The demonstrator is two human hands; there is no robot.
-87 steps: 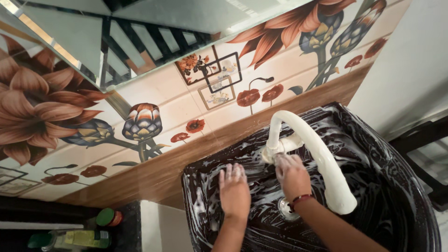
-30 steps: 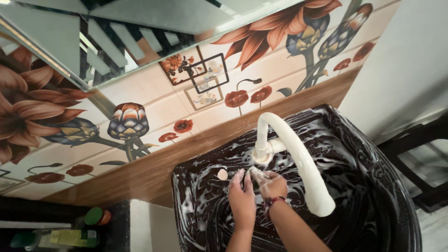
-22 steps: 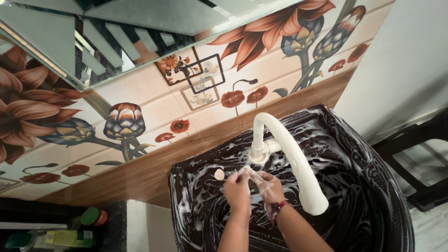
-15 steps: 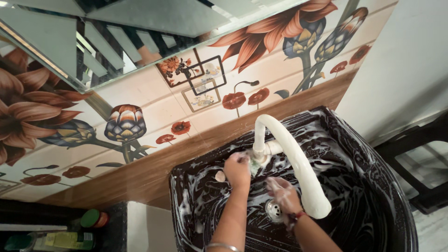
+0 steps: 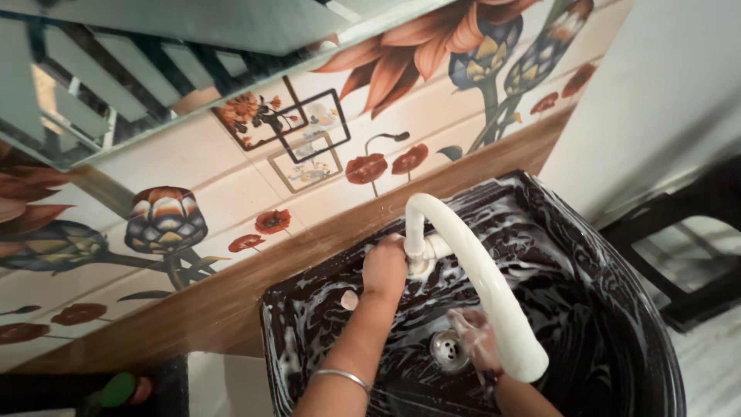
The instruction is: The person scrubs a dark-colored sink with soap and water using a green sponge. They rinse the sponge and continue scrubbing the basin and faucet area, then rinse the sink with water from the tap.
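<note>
White faucet (image 5: 471, 270) partly hides the soapy right hand (image 5: 472, 338).

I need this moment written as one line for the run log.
left hand: on tap base | right hand: soapy, under spout, above drain | sink: black, foamy

A: Where does the head view look from?
B: Above, tilted steeply down onto the black sink (image 5: 617, 309), close in, facing its back edge and the tiled wall (image 5: 231, 193).
</note>
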